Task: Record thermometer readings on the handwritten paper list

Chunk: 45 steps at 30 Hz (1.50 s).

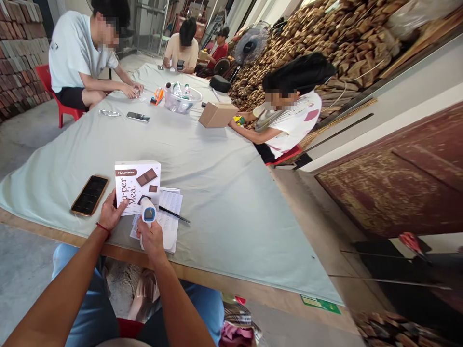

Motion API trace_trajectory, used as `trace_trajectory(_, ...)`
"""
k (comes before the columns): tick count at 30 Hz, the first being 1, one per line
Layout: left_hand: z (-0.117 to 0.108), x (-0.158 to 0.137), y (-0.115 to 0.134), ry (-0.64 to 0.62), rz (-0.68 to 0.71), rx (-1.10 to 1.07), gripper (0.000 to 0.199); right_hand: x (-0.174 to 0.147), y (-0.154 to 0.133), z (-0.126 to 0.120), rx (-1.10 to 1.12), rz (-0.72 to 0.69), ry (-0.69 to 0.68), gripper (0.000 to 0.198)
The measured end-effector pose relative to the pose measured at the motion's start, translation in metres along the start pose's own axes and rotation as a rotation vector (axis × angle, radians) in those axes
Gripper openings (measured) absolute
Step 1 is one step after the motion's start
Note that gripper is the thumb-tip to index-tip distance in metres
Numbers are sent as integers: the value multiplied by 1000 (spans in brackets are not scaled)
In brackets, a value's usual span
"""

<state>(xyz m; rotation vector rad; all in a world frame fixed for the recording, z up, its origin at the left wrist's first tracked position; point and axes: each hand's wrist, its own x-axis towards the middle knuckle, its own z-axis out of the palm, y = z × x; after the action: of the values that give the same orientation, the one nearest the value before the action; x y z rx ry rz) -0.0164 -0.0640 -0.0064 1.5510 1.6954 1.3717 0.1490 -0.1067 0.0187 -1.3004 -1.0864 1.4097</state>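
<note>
"NutriMotion box (139,185) is showing its printed front near the close edge of the tabletop (224,202). What pose are the arms holding?"

"Both are reaching forward over that edge: the left arm (68,279) is slanting in from the lower left, the right arm (183,299) is angling up and leftward."

"What are the hands doing?"

"The left hand (112,213) is pinching the box by its lower left side, thumb pressing on the front. The right hand (152,237) is curling round the grip of a white handheld device (148,213)."

"So where is the box sitting?"

"It's rising just to the right of the left hand and beyond the right one, the device standing before its lower right part. A phone (89,195) is lying near the left hand, on its outer side."

"What are you struggling to make out?"

"Left fingertips are disappearing behind the box; thumb and device are covering some print. The right hand is hiding much of the grip. Whether device and box are touching, I'm not managing to tell."
</note>
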Motion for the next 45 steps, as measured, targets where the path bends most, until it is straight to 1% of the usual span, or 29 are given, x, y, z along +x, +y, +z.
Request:
trace_trajectory(4, 0, 0, 1, -24, -9, -54, 68, 2, 1, 0, 14, 23, 4, 24)
trace_trajectory(9, 1, 0, 4, -40, -17, -142, 70, 2, -1, -3, 69, 32, -40, 24)
trace_trajectory(13, 0, 0, 2, -53, -51, -206, 70, -6, -10, -12, 63, 18, -29, 21)
trace_trajectory(16, -1, 0, -1, -37, -67, -230, 73, -12, -18, -33, 43, -4, 11, 26)
trace_trajectory(20, 0, 1, -4, 4, -73, -254, 75, -19, -28, -74, -54, 2, 120, 32)
trace_trajectory(22, 1, 2, -6, 47, -61, -256, 75, -21, -33, -94, -123, 4, 194, 34)
trace_trajectory(24, 2, 4, -7, 120, -44, -252, 75, -24, -35, -111, -171, 4, 257, 35)
trace_trajectory(26, 4, 7, -10, 203, -28, -247, 76, -25, -36, -123, -191, 10, 297, 36)
trace_trajectory(28, 5, 10, -13, 259, -14, -227, 78, -26, -33, -132, -192, 8, 326, 37)
trace_trajectory(31, 7, 13, -17, 295, 8, -160, 80, -26, -24, -142, -194, -7, 353, 38)
trace_trajectory(33, 7, 14, -18, 290, 6, -118, 82, -24, -19, -148, -220, -9, 355, 38)
trace_trajectory(35, 7, 15, -17, 271, -10, -80, 84, -19, -14, -155, -299, -18, 370, 37)
trace_trajectory(36, 7, 14, -16, 263, -14, -54, 85, -15, -13, -159, -374, -26, 391, 36)
trace_trajectory(38, 6, 14, -14, 261, -7, 15, 84, -5, -11, -167, -602, -23, 452, 34)
trace_trajectory(40, 6, 14, -12, 272, 15, 64, 80, 7, -10, -176, -875, 19, 492, 35)
trace_trajectory(42, 7, 13, -12, 288, 19, 55, 76, 18, -8, -185, -1091, 77, 476, 35)
trace_trajectory(45, 10, 12, -16, 324, -22, -8, 73, 29, -5, -196, -1254, 123, 406, 32)
